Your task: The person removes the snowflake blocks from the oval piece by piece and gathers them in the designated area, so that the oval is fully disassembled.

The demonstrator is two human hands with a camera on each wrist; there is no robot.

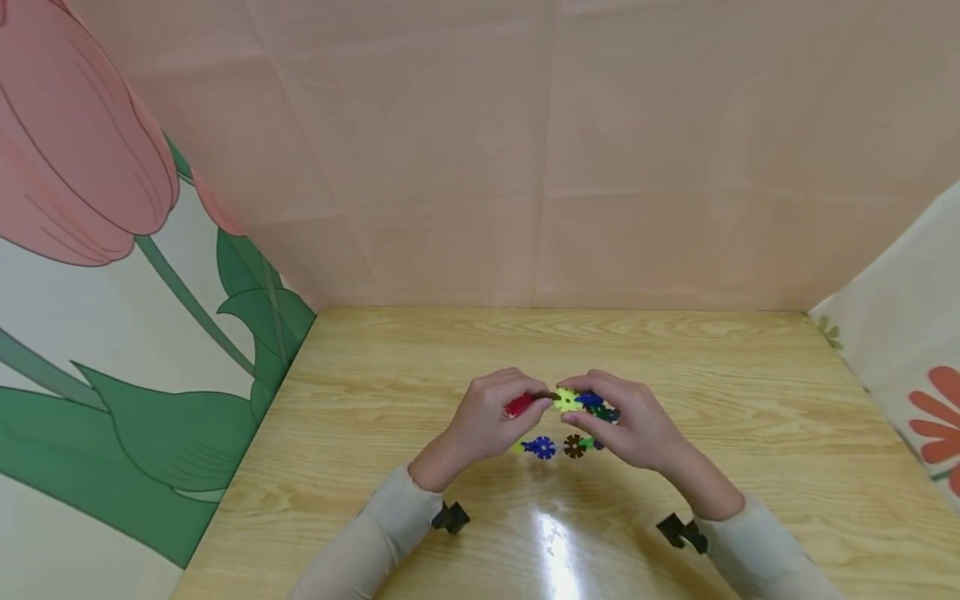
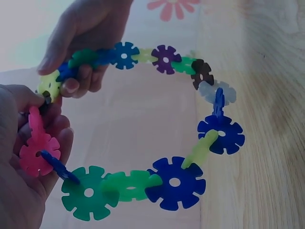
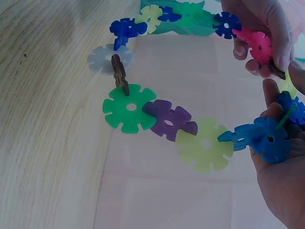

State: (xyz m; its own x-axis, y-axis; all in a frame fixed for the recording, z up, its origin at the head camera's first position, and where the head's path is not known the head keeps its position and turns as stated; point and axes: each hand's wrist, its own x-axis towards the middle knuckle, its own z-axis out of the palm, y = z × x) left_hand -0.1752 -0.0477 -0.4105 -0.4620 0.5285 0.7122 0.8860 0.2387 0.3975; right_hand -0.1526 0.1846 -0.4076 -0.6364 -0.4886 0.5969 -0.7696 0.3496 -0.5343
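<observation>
A loop of interlocking plastic snowflake discs point(image 2: 174, 191) hangs between both hands above the table. At its top, my left hand point(image 1: 487, 417) pinches a dark brown disc point(image 2: 46, 102) between thumb and fingers, with a pink-red disc point(image 1: 517, 406) against the palm side. Beside it, my right hand point(image 1: 636, 423) holds the neighbouring yellow disc point(image 1: 567, 400) and blue discs point(image 3: 270, 143) between thumb and fingers. The brown and yellow discs meet between the fingertips; how they are joined is partly hidden. Green, purple, blue, yellow and clear discs point(image 3: 102, 58) make up the hanging part.
The wood-grain table point(image 1: 360, 392) lies under the hands, with a glare spot near its front. A pink cloth backdrop point(image 1: 450, 167) rises behind. A tulip-print panel point(image 1: 150, 333) stands at left and a flower-print panel point(image 1: 900, 358) at right. Black wrist mounts point(image 1: 452, 517) stick out from the sleeves.
</observation>
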